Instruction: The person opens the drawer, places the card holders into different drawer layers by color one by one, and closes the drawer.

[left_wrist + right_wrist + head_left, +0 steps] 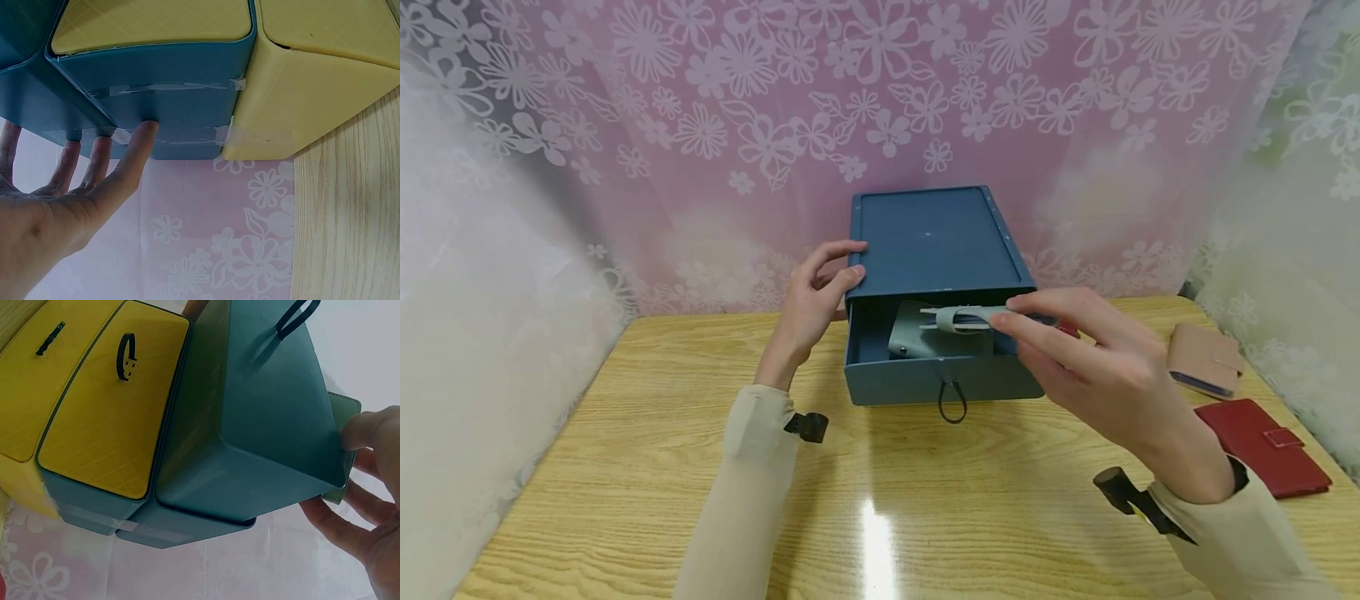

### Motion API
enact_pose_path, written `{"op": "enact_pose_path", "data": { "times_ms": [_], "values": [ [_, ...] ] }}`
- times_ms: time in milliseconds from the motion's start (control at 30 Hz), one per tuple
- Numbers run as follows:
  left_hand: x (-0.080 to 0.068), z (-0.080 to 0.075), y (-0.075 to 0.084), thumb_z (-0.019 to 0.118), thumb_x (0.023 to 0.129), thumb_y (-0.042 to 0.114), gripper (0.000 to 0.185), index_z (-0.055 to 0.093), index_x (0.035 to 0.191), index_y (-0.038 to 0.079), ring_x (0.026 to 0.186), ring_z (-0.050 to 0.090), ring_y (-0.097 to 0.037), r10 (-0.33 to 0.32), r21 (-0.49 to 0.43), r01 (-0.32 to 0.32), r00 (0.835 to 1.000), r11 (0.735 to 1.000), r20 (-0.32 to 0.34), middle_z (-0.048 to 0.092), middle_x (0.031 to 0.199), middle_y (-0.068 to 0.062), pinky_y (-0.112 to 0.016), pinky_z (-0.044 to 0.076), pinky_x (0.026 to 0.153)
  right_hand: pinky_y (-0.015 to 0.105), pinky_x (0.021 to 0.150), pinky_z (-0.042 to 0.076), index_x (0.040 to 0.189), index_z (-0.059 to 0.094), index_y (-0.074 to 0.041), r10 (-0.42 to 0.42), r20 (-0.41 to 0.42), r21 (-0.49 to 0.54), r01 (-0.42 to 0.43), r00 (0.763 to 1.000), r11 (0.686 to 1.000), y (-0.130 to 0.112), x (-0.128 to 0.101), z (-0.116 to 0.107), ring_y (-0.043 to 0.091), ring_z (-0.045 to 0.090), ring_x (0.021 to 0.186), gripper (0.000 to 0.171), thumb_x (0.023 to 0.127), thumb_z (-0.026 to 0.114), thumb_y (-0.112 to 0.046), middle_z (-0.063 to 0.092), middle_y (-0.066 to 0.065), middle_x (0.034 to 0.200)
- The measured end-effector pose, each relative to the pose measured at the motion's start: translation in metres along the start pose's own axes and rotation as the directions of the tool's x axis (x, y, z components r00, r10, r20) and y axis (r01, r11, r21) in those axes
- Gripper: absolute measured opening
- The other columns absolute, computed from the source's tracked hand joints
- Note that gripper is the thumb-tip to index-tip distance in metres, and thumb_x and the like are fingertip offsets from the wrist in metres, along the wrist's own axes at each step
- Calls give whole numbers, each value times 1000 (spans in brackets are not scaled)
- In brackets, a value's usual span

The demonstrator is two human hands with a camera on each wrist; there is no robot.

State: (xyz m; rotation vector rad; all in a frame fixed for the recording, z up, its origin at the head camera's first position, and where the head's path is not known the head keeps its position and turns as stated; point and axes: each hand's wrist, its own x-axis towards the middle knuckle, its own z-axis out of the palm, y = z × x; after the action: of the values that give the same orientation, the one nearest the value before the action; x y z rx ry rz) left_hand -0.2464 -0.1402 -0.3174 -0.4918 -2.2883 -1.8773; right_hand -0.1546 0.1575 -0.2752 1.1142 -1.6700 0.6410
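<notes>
Blue in colour, a drawer unit [934, 242] is placed at the far middle of a wood-grain counter [625, 467], its top drawer [895, 385] pulled out toward the near side. A black loop pull [952, 404] is fixed to the drawer's front. The unit's left side is touched by the left hand [811, 292], whose fingers are mostly extended and wrapped around nothing. A pale grey-green wallet [966, 320] is pinched between the thumb and fingers of the right hand [1097, 367], held over the drawer, right of its middle. Beneath it, a similar snap wallet [913, 340] is seen lying inside. At the right of the counter, a tan wallet [1201, 357] is laid farther away and a red wallet [1262, 446] nearer. Yellow-fronted drawers [115, 406] are shown below by the right wrist view.
</notes>
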Motion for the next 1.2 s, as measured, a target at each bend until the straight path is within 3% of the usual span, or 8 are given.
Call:
{"op": "enact_pose_path", "data": {
  "times_ms": [433,800,1033,1200],
  "values": [
    [0,1,-1,59,102,34,38,62,138,25,131,59,-26,-5,-15,5,1000,1000,-1,44,159,3,-61,57,93,31,53,41,112,78,-8,5,113,-62,2,994,998,0,2,1,30,66,90,29,107,51,-18,72,15,103],
    [-1,0,1,59,102,33,38,61,139,22,132,59,-27,2,-30,-1,1000,1000,8,43,159,2,-60,57,92,39,69,55,111,79,-10,14,202,-69,0,979,998,-3,8,2,28,68,94,32,107,49,-19,73,12,104],
    [-1,0,1,59,102,33,37,62,138,25,128,61,-26,-1,-29,2,1000,1000,4,43,159,4,-60,58,92,36,69,55,114,78,-10,50,308,-30,-43,950,999,-2,9,5,27,67,97,38,108,43,-23,71,12,107],
    [-1,0,1,59,102,34,38,61,139,25,130,61,-26,-3,-19,3,1000,1000,5,43,159,4,-60,58,91,32,66,52,110,79,-9,62,300,-23,-58,952,998,0,8,7,28,67,97,36,107,46,-23,72,14,108]
  ]
}}
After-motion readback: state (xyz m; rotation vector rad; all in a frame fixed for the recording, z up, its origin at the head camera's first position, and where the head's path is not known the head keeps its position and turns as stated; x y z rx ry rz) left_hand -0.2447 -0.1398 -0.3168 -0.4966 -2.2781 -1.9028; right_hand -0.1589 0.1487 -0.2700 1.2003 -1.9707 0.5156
